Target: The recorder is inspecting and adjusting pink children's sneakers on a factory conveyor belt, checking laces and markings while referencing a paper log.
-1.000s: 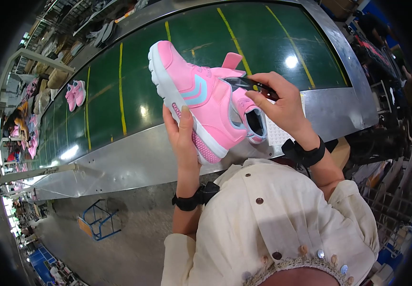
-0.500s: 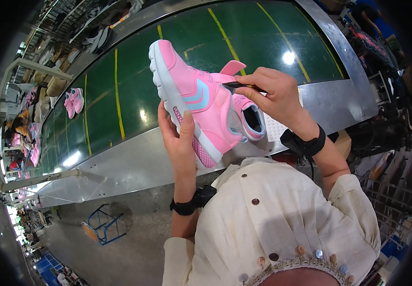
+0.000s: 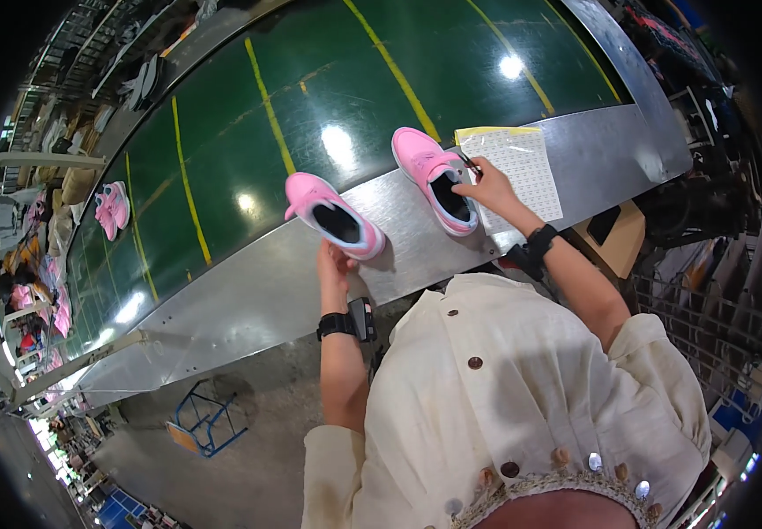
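Two shoes on the ledge: my left hand [image 3: 335, 263] grips one heel [image 3: 365, 242], my right hand [image 3: 485, 183] pinches a pen [image 3: 468, 162]; best keep both steady.

A steel table [image 3: 249, 295] edges the green belt [image 3: 310, 115], bearing two pink shoes [image 3: 335, 216] [image 3: 436, 179] and, right, a sticker sheet [image 3: 522, 167].

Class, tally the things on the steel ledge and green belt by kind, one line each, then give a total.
Pink shoes on the steel ledge: 2
Pink shoes on the green belt: 2, a pair
Sheets of paper: 1
Total: 5
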Motion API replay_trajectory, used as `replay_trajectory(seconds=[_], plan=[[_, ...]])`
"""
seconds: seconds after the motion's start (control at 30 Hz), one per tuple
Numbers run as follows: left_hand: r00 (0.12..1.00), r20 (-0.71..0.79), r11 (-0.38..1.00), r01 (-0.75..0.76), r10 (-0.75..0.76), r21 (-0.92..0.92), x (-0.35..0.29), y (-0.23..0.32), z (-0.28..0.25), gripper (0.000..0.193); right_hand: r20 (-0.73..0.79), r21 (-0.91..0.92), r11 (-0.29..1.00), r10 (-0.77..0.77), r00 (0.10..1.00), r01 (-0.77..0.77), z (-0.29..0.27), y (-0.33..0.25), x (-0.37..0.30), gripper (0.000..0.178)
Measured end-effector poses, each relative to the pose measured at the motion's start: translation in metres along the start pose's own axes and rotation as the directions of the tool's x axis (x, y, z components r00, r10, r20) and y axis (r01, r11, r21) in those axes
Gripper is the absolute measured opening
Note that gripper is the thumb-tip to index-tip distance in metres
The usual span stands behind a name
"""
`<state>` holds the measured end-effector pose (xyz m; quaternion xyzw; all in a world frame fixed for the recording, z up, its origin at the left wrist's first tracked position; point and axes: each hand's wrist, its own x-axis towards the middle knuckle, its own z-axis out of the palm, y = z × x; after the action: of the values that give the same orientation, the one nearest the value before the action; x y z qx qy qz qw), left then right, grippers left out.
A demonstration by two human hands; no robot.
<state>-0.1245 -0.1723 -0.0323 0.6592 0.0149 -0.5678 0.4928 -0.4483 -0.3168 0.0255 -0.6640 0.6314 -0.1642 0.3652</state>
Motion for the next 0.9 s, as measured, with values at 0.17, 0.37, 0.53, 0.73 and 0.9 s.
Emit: replay_trajectory(seconds=[0.17, 0.37, 0.53, 0.73, 0.9], plan=[[0.762, -0.238, 0.795, -0.543, 0.602, 0.271, -0.026, 0.026, 0.019, 0.039, 0.014, 0.239, 0.97, 0.043, 0.999, -0.045, 0.033, 0.01, 0.005, 0.052], [0.783, 0.295, 0.717, -0.621, 0.548, 0.317, -0.122, 0.054, 0.119, 0.089, 0.084, 0.835, 0.549, -0.07, 0.994, -0.032, 0.004, -0.061, -0.024, 0.038], [0.675, 0.312, 0.703, -0.71, 0.669, 0.031, -0.159, 0.078, 0.164, 0.089, -0.041, 0.869, 0.449, -0.357, 0.933, 0.21, -0.041, -0.126, -0.048, 0.04], [0.465, 0.344, 0.402, -0.884, 0.816, 0.241, -0.175, 0.089, 0.172, 0.085, -0.405, 0.302, 0.6, -0.623, 0.669, 0.741, -0.097, -0.148, -0.064, 0.043], [0.445, 0.416, 0.408, -0.895, 0.793, 0.18, -0.184, 0.09, 0.176, 0.077, -0.306, 0.283, 0.354, -0.848, 0.434, 0.892, -0.116, -0.161, -0.051, 0.03]])
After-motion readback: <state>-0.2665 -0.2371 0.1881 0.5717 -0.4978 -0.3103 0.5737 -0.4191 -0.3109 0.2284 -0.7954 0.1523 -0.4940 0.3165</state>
